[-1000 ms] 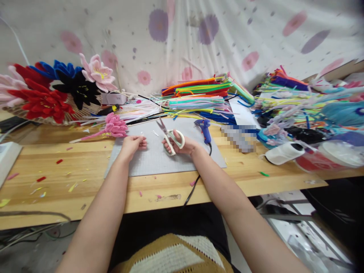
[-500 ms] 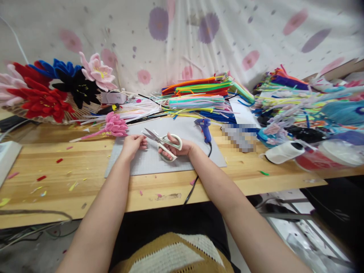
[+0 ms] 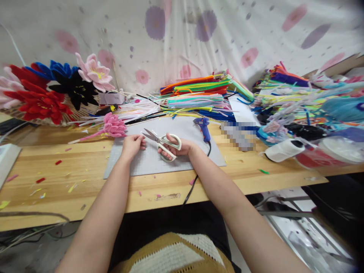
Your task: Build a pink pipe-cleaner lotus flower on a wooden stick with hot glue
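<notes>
My right hand (image 3: 176,147) has its fingers through the white handles of a pair of scissors (image 3: 152,135). The blades are parted and point left. Just left of the tips, my left hand (image 3: 134,145) is closed in a pinch; a small white end shows by its fingertips, too small to name. Both hands are over a grey mat (image 3: 150,167). A pink fuzzy flower (image 3: 113,125) with a long stem lies behind my left hand. Beyond my right hand, a blue glue gun (image 3: 203,129) rests on the mat, its black cord running to the table's front edge.
Red, blue, black and pink fuzzy flowers (image 3: 47,100) stand at the back left. Bundles of colourful pipe cleaners (image 3: 199,87) line the back. A white spool (image 3: 284,150) lies at right. Small scraps (image 3: 40,180) are scattered on the wooden table (image 3: 93,167).
The view has shifted slightly. Both hands and the scissors keep nearly the same position, with the blades still parted.
</notes>
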Demonstrator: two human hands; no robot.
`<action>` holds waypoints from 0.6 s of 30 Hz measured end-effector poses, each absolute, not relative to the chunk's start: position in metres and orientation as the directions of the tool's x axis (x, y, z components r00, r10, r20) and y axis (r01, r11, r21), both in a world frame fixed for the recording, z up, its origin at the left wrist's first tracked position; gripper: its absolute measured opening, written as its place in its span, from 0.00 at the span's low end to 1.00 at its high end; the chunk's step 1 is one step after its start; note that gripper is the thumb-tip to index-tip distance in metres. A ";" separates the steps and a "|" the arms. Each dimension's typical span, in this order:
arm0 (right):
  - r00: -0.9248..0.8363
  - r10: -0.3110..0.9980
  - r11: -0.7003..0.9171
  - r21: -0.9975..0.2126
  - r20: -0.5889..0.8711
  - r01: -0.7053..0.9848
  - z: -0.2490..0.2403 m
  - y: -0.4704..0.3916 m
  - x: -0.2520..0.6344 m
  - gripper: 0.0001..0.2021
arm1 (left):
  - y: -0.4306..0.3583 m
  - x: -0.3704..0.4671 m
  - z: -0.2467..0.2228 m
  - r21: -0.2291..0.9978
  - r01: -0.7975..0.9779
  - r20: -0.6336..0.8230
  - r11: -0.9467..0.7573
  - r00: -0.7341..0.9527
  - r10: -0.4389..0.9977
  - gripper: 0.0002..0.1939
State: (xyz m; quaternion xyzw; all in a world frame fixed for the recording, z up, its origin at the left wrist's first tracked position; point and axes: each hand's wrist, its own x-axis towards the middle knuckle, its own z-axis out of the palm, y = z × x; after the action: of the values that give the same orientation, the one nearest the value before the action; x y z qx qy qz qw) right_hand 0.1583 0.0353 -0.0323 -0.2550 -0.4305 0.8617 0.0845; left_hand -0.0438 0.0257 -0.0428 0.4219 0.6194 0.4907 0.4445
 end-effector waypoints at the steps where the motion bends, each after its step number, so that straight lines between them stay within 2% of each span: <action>1: -0.853 0.367 -0.615 -0.785 -0.372 0.078 -0.032 0.035 0.158 0.35 | 0.026 -0.045 -0.044 0.983 0.105 -0.122 0.152 -0.253 0.960 0.05; 10: -0.838 0.403 -0.609 -0.791 -0.368 0.054 -0.032 0.035 0.155 0.33 | 0.024 -0.044 -0.046 0.921 0.386 0.038 0.043 -0.200 0.979 0.08; 18: -0.829 0.471 -0.629 -0.773 -0.301 -0.077 -0.038 0.035 0.150 0.31 | 0.031 -0.042 -0.051 0.975 0.210 -0.042 0.073 -0.150 0.988 0.07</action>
State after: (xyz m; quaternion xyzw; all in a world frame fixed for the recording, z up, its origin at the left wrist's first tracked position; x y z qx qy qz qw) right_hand 0.1503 0.0353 -0.0381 -0.2458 -0.4005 0.8685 0.1577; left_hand -0.0418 0.0309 -0.0513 0.4990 0.6003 0.4631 0.4196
